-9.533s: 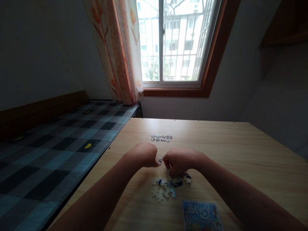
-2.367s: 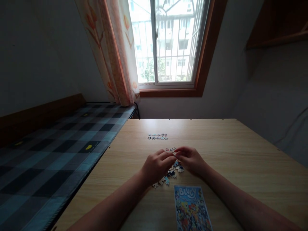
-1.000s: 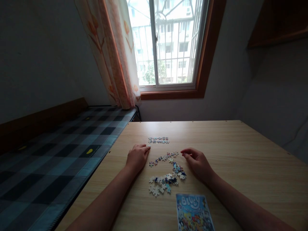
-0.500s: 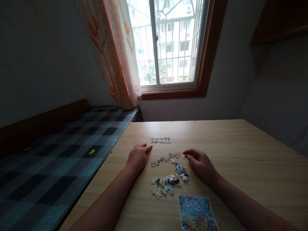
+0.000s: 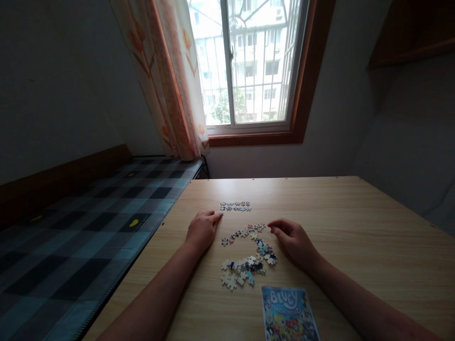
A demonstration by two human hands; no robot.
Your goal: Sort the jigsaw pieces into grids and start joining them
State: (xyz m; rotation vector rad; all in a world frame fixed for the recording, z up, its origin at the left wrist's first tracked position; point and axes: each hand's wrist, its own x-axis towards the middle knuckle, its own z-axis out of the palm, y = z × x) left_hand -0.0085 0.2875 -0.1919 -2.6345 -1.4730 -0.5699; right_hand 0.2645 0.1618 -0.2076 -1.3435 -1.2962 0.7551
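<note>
My left hand (image 5: 202, 228) rests on the table left of the puzzle pieces, its index finger reaching forward and its fingertips closed on a small light-blue puzzle piece (image 5: 222, 214). That piece lies just below two short rows of jigsaw pieces (image 5: 235, 206). My right hand (image 5: 290, 235) is curled beside the right end of a curved line of pieces (image 5: 245, 232), thumb and index finger close together. Whether something is between them I cannot make out. Nearer to me lies a loose heap of pieces (image 5: 241, 272), several pale side up. Another cluster (image 5: 265, 251) joins it on the right.
A blue picture sheet or box marked "Bluey" (image 5: 289, 315) lies at the table's near edge. The wooden table (image 5: 355, 246) extends to the right. Along its left side runs a bed with a checked cover (image 5: 106, 222). A window (image 5: 254, 61) and curtain (image 5: 167, 80) are behind.
The whole view has shifted very slightly. Both hands and the puzzle pieces keep the same places relative to each other.
</note>
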